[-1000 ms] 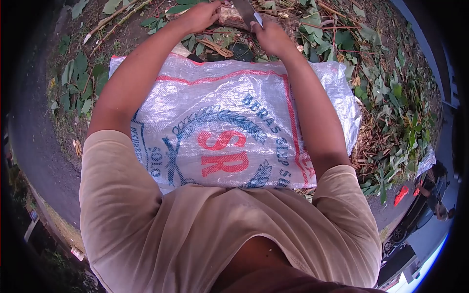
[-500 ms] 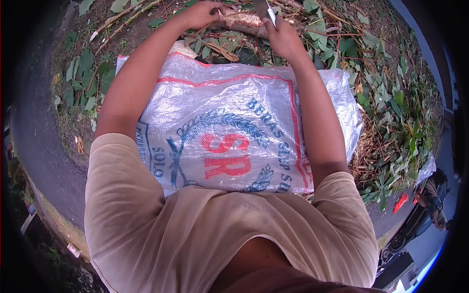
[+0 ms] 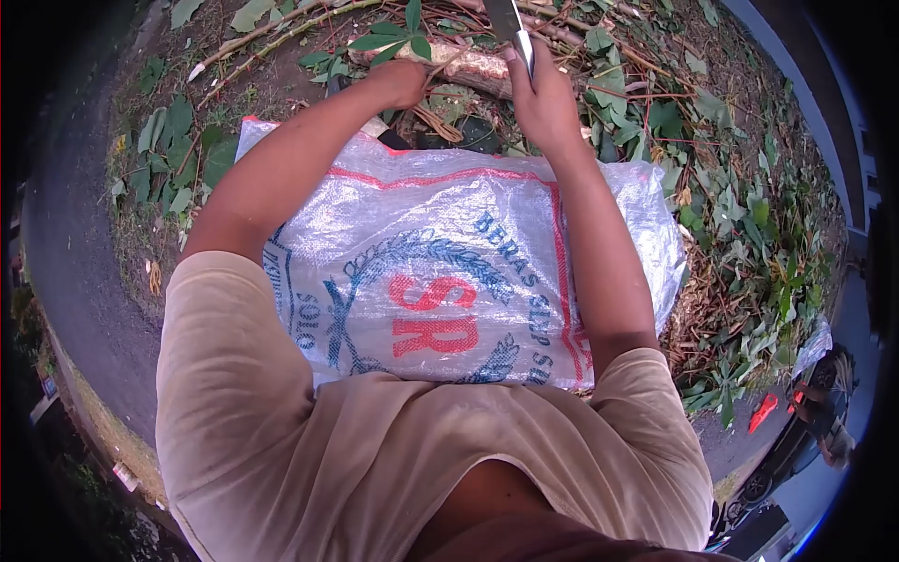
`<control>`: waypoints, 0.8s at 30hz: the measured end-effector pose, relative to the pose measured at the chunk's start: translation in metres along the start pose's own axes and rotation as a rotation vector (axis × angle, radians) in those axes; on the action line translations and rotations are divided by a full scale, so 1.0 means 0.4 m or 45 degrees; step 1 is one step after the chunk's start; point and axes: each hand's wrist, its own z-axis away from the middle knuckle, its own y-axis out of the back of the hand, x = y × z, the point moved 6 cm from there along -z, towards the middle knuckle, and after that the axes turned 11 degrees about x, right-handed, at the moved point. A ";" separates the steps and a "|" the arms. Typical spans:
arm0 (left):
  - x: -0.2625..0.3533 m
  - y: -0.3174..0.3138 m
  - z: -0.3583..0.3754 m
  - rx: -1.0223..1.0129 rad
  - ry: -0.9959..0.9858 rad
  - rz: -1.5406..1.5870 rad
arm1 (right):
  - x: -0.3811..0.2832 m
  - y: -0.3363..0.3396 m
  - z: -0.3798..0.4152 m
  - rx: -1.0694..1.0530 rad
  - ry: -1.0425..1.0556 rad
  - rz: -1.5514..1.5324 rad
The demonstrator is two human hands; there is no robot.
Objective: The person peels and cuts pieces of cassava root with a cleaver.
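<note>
My right hand (image 3: 546, 103) is closed around the handle of a large knife (image 3: 507, 21), its blade pointing away from me. My left hand (image 3: 401, 84) is closed on a thin leafy stem (image 3: 444, 66); green leaves (image 3: 391, 43) show just beyond the knuckles. Between and beyond both hands lies a thick, partly peeled log (image 3: 479, 69). A white woven sack (image 3: 412, 201) with red and blue print spreads across my lap, under both forearms.
Cut branches (image 3: 272, 45) lie on the soil at the far left. A heap of leaves and chips (image 3: 740, 234) covers the right side. Paved road (image 3: 70, 253) runs along the left. Parked motorbikes (image 3: 763, 478) and a red object (image 3: 763, 412) are at the lower right.
My left hand has come nearer to me, off the log's end, and green leaves now show beside it. My right hand still grips the knife, slightly lower and to the right.
</note>
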 end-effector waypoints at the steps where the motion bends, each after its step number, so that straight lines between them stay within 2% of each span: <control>1: -0.007 -0.019 -0.008 0.004 0.006 -0.009 | 0.002 -0.024 0.013 -0.101 -0.008 0.007; 4: -0.010 -0.002 -0.053 0.191 -0.130 0.016 | 0.138 -0.141 0.023 -0.458 -0.073 0.265; 8: 0.017 0.061 -0.013 0.163 -0.004 0.100 | 0.113 -0.074 0.000 -0.437 -0.178 0.186; 9: 0.041 0.096 -0.005 0.267 -0.084 0.254 | 0.111 -0.060 -0.003 -0.284 -0.083 0.142; 10: 0.058 0.120 0.001 0.371 -0.160 0.411 | 0.083 -0.044 0.005 -0.300 -0.097 0.138; 11: 0.072 0.126 -0.002 0.394 -0.205 0.432 | 0.051 -0.002 0.001 -0.170 -0.104 0.042; 15: 0.069 0.033 -0.050 0.259 -0.252 0.483 | -0.048 0.098 -0.004 0.174 -0.026 -0.190; 18: 0.054 -0.020 -0.071 0.270 -0.326 0.409 | -0.046 0.076 -0.005 0.267 0.069 -0.294; 19: 0.051 -0.012 -0.076 0.289 -0.328 0.400 | -0.045 0.057 0.007 0.128 -0.077 -0.210; 20: 0.053 -0.014 -0.078 0.263 -0.327 0.395 | 0.008 0.018 0.004 0.137 -0.067 -0.209; 22: 0.060 -0.027 -0.085 0.228 -0.338 0.388 | 0.164 -0.137 0.018 -0.343 -0.062 0.267; 24: 0.057 -0.037 -0.078 0.190 -0.337 0.464 | 0.140 -0.112 0.024 -0.354 -0.144 0.236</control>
